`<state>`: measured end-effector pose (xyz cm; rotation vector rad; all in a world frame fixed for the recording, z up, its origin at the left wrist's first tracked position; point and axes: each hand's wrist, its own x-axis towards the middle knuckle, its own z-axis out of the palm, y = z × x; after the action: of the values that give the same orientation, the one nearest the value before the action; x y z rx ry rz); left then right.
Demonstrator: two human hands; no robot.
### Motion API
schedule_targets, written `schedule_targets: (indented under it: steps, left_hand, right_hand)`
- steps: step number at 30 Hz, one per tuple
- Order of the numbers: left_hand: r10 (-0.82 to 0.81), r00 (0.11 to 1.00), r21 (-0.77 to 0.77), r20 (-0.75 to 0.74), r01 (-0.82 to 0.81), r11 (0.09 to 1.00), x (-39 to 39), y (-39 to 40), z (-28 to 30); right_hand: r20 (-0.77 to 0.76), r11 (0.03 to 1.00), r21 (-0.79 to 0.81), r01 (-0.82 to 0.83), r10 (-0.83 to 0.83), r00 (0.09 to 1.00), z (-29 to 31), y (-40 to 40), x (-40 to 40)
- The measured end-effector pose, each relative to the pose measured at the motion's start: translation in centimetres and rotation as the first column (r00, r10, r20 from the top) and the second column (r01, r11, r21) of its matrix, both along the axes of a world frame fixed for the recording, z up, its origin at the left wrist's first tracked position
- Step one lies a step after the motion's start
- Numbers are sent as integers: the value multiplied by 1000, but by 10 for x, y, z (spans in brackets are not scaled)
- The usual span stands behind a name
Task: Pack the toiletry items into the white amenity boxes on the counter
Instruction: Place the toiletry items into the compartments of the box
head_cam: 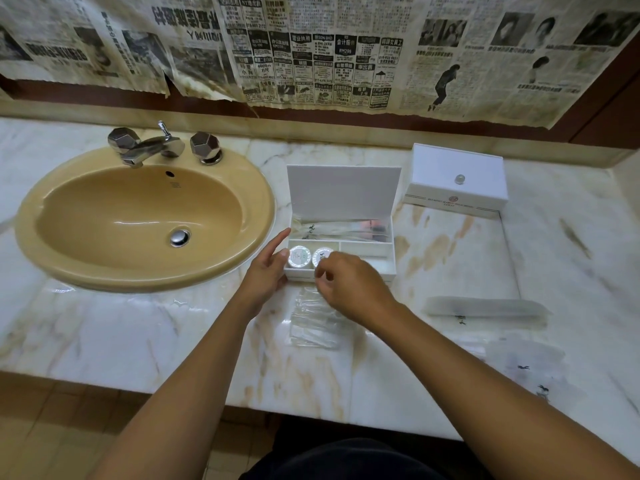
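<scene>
A white amenity box [388,261] stands open on the marble counter, lid [343,192] upright. Its back compartment holds several wrapped long items [343,228]. Two round white soaps [299,256] sit in the front left compartment; the front right one shows nothing inside. My left hand [266,268] rests against the box's left front corner, fingers fairly straight. My right hand [349,282] hovers over the front edge beside the second soap [320,254], fingers curled; whether it holds anything is hidden. A second white box [457,178] sits shut at the back right.
A tan sink [138,216] with a chrome tap [152,147] lies to the left. Clear plastic packets [315,317] lie just in front of the box. A long frosted sachet [485,308] and more packets [530,362] lie on the right. Newspaper covers the wall.
</scene>
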<state>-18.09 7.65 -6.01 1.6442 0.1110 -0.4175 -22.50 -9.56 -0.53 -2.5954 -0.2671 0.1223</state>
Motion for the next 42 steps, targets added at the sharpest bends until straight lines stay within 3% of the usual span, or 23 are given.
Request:
schedule_targets:
  steps: [10, 24, 30, 36, 42]
  left_hand:
    - [6, 1000, -7, -13, -7, 1000, -1, 0, -1]
    - [8, 1000, -4, -9, -8, 1000, -2, 0, -1]
    - [7, 1000, 2, -12, -7, 1000, 0, 1, -2]
    - [2, 1000, 5, 10, -2, 1000, 1, 1, -4]
    - [2, 1000, 3, -7, -2, 1000, 1, 2, -5]
  right_hand:
    - [-230, 956, -180, -230, 187, 955, -35, 22, -37]
    - [-229, 895, -295, -333, 272, 935, -39, 33, -44]
    - [-131, 949, -202, -243, 219, 967, -33, 30, -37]
    - [-37, 999, -28, -35, 34, 999, -6, 12, -13]
    - [2, 987, -3, 159, -159, 987, 8, -24, 16]
